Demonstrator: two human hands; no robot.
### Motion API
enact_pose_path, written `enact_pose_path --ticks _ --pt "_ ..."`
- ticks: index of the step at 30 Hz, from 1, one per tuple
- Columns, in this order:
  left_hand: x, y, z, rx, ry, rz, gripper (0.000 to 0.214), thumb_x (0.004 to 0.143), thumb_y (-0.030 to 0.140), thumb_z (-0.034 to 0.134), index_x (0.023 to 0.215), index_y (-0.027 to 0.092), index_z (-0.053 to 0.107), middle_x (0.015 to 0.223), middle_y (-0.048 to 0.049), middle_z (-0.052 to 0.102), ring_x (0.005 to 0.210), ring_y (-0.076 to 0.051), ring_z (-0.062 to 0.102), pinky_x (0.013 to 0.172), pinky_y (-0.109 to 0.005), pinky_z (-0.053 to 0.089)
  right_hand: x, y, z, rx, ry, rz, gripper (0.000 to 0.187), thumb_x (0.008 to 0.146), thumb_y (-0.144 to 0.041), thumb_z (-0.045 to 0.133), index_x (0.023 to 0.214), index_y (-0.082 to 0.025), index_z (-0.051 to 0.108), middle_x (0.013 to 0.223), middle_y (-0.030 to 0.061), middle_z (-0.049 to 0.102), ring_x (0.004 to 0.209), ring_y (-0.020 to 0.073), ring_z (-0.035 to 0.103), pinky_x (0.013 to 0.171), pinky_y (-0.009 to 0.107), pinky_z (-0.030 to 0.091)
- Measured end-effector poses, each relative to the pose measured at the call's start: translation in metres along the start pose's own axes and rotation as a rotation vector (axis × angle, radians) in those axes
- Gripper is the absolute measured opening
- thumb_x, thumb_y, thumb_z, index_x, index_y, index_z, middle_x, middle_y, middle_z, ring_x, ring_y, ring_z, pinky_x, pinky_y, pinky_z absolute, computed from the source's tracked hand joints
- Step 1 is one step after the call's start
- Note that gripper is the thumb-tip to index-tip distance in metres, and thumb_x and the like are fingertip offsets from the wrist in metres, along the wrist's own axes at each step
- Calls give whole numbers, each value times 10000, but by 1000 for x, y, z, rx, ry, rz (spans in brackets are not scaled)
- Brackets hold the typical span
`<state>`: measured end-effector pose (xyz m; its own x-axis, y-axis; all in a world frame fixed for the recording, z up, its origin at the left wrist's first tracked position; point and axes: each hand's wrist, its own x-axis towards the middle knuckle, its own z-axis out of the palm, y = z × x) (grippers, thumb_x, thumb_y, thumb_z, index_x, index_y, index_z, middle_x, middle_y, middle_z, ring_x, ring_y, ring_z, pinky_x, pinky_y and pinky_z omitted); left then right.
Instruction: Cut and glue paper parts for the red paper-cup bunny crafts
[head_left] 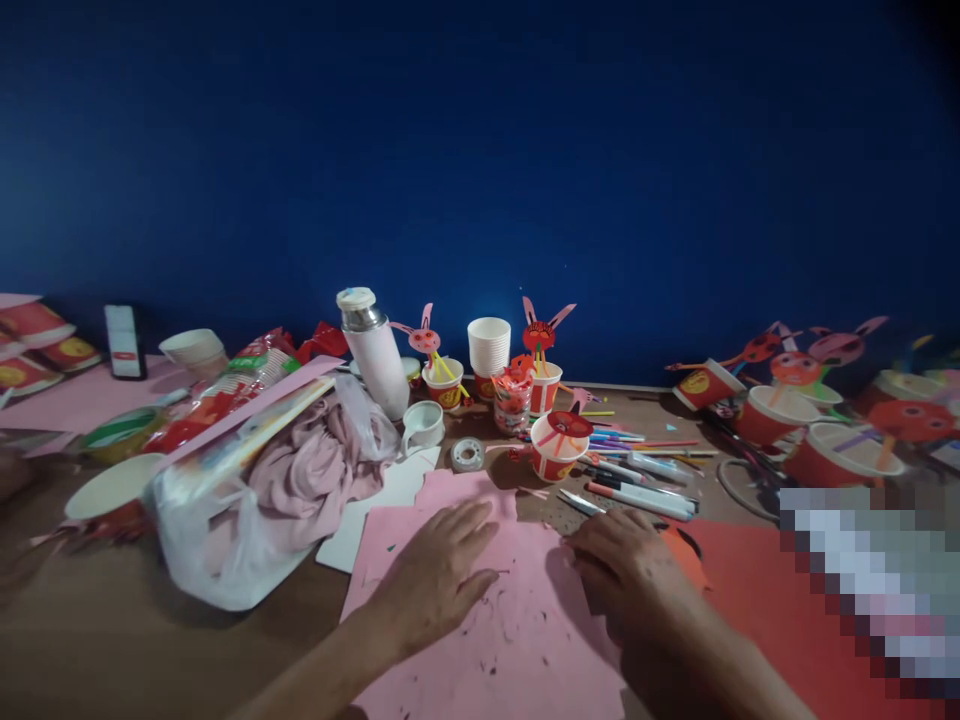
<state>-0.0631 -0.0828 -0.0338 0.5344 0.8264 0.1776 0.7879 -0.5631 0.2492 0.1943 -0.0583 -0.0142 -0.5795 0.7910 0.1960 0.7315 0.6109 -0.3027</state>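
A large sheet of pink paper (517, 620) lies before me, with small dark scraps and marks on it. My left hand (439, 575) rests on it, palm down, fingers stretched forward and thumb apart, holding nothing. Over the sheet's right edge, my right hand (634, 565) is bent with its fingers curled together; what is under them, if anything, is hidden. Just beyond those fingers lies a slim pale pointed tool (581, 503). Partly behind the right hand is an orange-red paper piece (686, 560) with a black part, beside red paper (750, 600).
Paper cups with rabbit-like figures (561, 447) stand ahead and along the right. Markers (645, 500) and a tape roll (467, 455) lie beyond the pink sheet. Leftward are a plastic bag (217, 560), a thermos (375, 360), a white mug (424, 425) and a phone (124, 342).
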Motion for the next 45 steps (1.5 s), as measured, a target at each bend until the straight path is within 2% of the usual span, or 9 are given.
enact_pose_path --ticks 4,11,18,23,25,28,31,35,45 --pt "-15 14 2 67 -126 5 448 863 382 434 1245 150 469 1351 -158 422 1238 -310 382 978 -508 364 0 -8 6 6 -35 -55 224 759 -172 588 972 -232 626 1026 26 644 936 214 549 795 357 366" --pt "-26 43 -12 -63 -145 43 274 841 305 490 1088 205 554 1226 -81 543 1091 -253 480 905 -424 419 -4 -12 12 1 -21 -172 112 801 -156 531 835 -196 630 890 30 656 838 177 567 773 336 330" --pt "-16 15 -10 -24 72 -75 289 881 265 403 1121 173 535 1221 -99 534 1150 -224 450 972 -405 375 -7 -10 19 6 25 -184 126 812 -179 541 898 -196 631 850 31 648 800 161 567 731 304 312" --pt "-19 18 1 44 2 56 384 846 328 478 1196 171 491 1303 -119 479 1193 -276 415 981 -467 338 -5 -10 23 -47 40 -164 164 851 -163 486 832 -207 643 727 15 654 688 142 552 682 289 301" --pt "-20 24 -2 8 -28 83 321 843 326 488 1131 190 524 1253 -92 520 1134 -260 457 947 -430 362 0 -10 23 -113 35 -136 189 857 -148 468 798 -209 638 695 8 654 649 136 547 664 285 299" --pt "-14 27 -9 -60 -43 78 163 864 299 454 942 202 559 978 -37 623 919 -204 533 821 -365 404 14 -11 22 -228 -4 -38 188 848 -146 470 778 -207 633 679 6 657 638 141 555 721 295 314" --pt "-1 22 -14 -78 -11 79 158 879 272 419 814 189 537 801 -16 600 782 -178 522 736 -334 392 30 -12 24 -306 -27 94 210 837 -119 457 900 -210 636 754 25 684 714 158 593 829 313 311" --pt "18 13 -10 -140 80 95 123 858 215 447 790 180 544 803 -17 587 773 -162 514 723 -298 384 48 -14 31 -360 -24 228 258 860 -180 431 1055 -172 601 734 81 691 711 208 622 764 328 361" --pt "19 0 8 -241 180 53 195 862 184 419 738 178 569 722 -19 571 728 -146 526 666 -260 393 65 -19 39 -416 -94 377 222 870 -230 431 844 -126 626 769 151 683 726 226 648 591 257 407"
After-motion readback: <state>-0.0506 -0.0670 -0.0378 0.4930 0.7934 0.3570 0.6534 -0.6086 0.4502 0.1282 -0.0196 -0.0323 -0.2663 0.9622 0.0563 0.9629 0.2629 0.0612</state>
